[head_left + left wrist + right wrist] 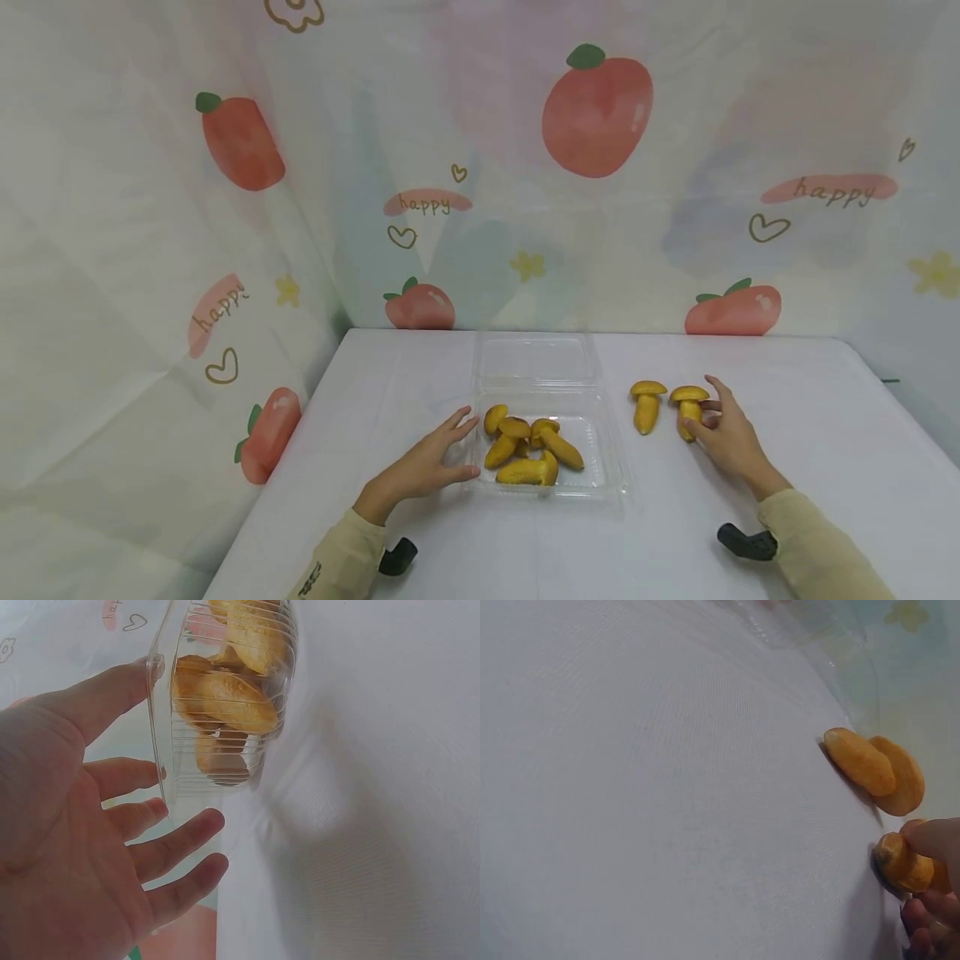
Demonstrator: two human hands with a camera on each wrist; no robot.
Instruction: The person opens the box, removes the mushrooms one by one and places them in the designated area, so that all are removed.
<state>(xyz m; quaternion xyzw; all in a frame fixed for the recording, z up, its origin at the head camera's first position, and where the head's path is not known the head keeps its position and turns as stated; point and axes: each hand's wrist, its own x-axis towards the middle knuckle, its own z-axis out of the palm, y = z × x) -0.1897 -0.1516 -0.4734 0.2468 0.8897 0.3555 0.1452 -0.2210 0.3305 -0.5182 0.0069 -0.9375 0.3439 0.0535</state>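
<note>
A clear plastic clamshell box (600, 442) lies with its lid folded back and several yellow mushrooms (528, 472) inside. My left hand (423, 462) rests at the box's left edge, thumb and fingertips touching the rim, fingers spread and fairly straight. To the right of the box, my right hand (726, 435) pinches a yellow mushroom (689, 396) by its stem between thumb and fingers. Another mushroom (647, 408) lies on the table just left of it. In the right wrist view the held mushroom (900, 859) is partly hidden by the fingers.
The box's transparent lid (536, 358) extends toward the back of the white table (405, 358). Behind the table hangs a cloth backdrop (495, 125) printed with fruit. A black camera mount (746, 542) sits at the right wrist, another (397, 557) at the left.
</note>
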